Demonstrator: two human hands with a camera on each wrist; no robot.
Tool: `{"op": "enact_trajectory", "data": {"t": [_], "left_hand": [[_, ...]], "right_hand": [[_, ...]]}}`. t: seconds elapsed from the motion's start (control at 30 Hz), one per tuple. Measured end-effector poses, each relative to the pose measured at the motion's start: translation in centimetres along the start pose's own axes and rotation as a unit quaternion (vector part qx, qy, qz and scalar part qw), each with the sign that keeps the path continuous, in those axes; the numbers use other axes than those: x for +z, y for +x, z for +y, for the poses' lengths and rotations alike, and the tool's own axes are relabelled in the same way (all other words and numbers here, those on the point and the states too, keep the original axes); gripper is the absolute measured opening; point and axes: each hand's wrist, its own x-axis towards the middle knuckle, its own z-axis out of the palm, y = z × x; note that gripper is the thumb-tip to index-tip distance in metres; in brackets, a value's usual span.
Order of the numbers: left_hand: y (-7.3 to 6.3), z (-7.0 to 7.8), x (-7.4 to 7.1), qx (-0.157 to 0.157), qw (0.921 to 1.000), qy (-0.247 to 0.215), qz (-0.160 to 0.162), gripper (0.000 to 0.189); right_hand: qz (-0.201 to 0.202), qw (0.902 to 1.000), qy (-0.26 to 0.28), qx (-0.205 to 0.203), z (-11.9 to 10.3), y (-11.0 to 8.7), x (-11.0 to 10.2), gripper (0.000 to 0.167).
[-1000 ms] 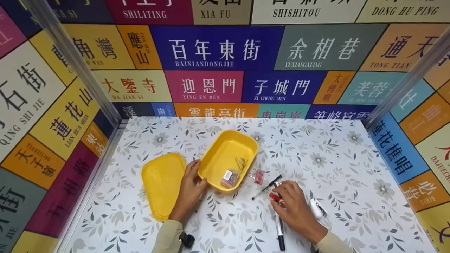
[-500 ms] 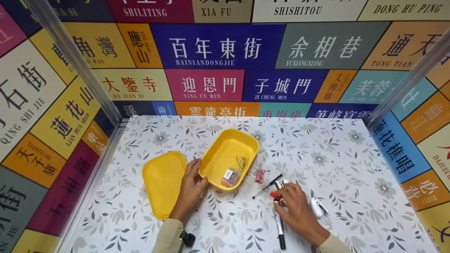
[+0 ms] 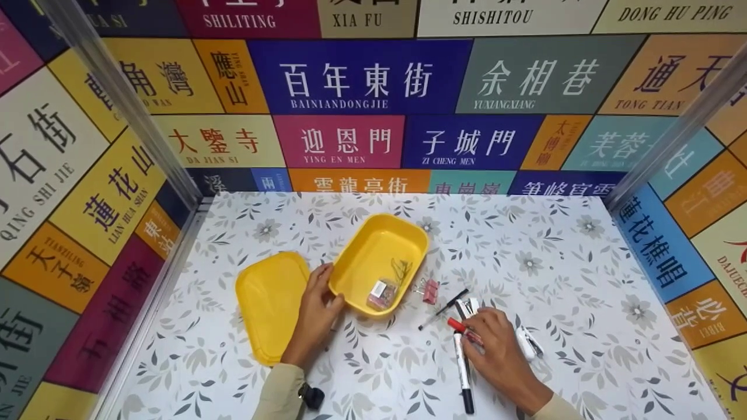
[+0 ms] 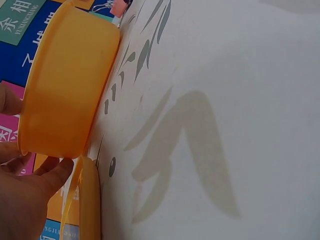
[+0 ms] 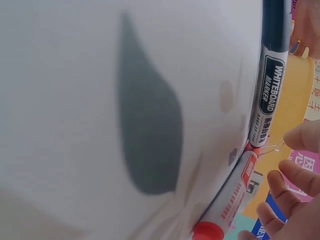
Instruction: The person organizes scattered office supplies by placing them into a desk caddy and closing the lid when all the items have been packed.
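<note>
My left hand (image 3: 318, 309) grips the near-left corner of a yellow plastic box (image 3: 359, 262), fingers at its rim and thumb at its near end. Inside the box lie a small clear pack (image 3: 382, 293) with a white label and some thin wire pieces (image 3: 401, 270). My right hand (image 3: 496, 347) hovers over a red whiteboard marker (image 5: 230, 195), fingers loosely bent and apart from it in the right wrist view. The red marker lies on the table, end to end with a black whiteboard marker (image 5: 270, 85). My right fingers cover part of the red marker in the head view.
A yellow lid (image 3: 271, 309) lies left of the box. Right of the box are a pink binder clip (image 3: 430, 291), a black-ended pen (image 3: 446, 308) and a small white-and-black item (image 3: 468, 306). A small white stapler (image 3: 528, 343) sits beside my right hand. Sign-printed walls enclose the table.
My right hand has drawn back slightly toward me and to the right, uncovering more of both markers and the white-and-black item. My left hand and the box have stayed put.
</note>
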Motion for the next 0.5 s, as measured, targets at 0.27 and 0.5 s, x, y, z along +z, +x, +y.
{"op": "enact_trajectory", "data": {"t": [0.27,0.5], "left_hand": [[-0.02,-0.03,0.01,0.004,1.0000,-0.003,0.001,0.073],[-0.06,0.11,0.04,-0.009,0.9999,0.007,-0.001,0.074]], "right_hand": [[0.000,0.9999,-0.009,-0.009,0.24,-0.29,-0.30,0.036],[-0.003,0.9998,-0.011,-0.013,0.52,-0.56,-0.72,0.038]]}}
